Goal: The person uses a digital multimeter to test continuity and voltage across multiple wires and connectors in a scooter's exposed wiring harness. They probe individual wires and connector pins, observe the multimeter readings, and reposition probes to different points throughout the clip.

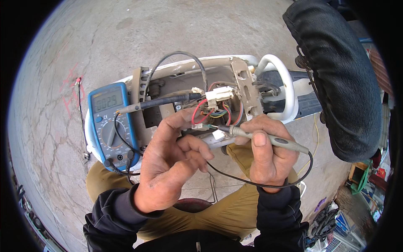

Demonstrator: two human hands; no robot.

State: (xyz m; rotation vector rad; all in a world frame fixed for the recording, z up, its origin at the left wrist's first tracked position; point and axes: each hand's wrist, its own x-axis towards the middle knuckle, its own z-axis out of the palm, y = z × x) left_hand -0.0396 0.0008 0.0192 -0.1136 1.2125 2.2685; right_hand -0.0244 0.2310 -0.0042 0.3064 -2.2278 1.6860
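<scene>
My right hand (270, 151) grips a grey test probe (268, 140) between thumb and fingers. Its metal tip meets a small pale connector (200, 126) that has a red wire. My left hand (170, 157) is curled at that connector, with the index finger against it and the other fingers bent below. A second test probe (161, 102) lies across the frame opening, its front end at a larger white connector block (219, 95). On the left, a blue-cased multimeter (111, 126) rests on the vehicle body with its display lit and black leads plugged in.
An open beige-and-white scooter body (189, 67) with bundled coloured wires (220, 112) lies before me. A white tube handle (289, 90) rises at its right, beside a black padded seat (336, 84). A thin cable (81, 109) lies on the concrete; mixed clutter fills the lower right.
</scene>
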